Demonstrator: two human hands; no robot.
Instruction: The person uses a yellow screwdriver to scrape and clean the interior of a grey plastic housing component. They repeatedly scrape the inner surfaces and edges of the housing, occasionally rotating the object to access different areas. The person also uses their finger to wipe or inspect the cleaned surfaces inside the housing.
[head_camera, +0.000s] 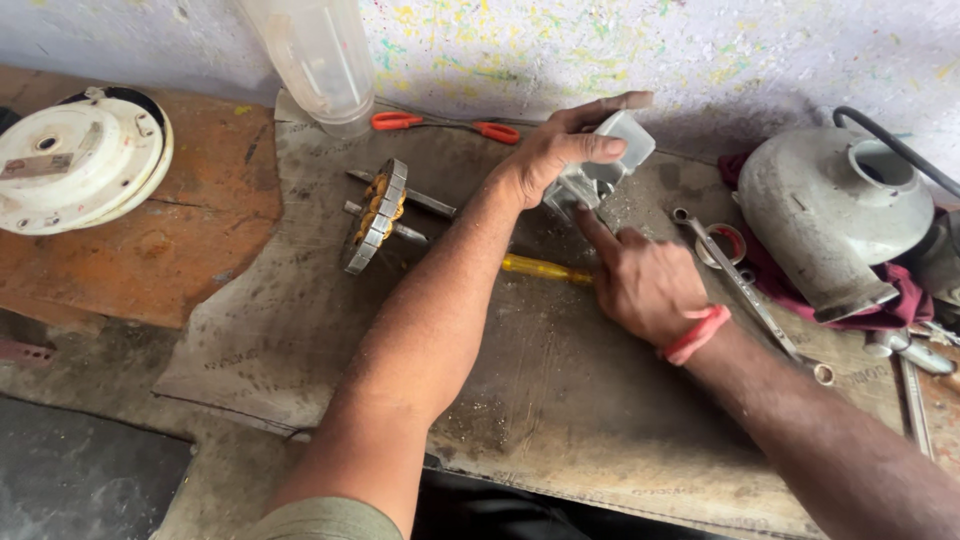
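Observation:
My left hand (560, 150) grips a small clear plastic box (612, 155), tilted, just above a worn grey board (560, 390) laid over the bench. My right hand (640, 285), with a red band on the wrist, rests on the board right below the box, its forefinger stretched up and touching the box's lower edge. A yellow-handled screwdriver (545, 269) lies on the board beside the right hand, its far end hidden under that hand.
A motor stator on a shaft (378, 213) lies left of the hands. Red-handled pliers (445, 125) and a clear plastic jar (320, 60) sit by the wall. A spanner (740, 285) and grey metal pump housing (830, 215) are at right, a white round cover (75, 160) at left.

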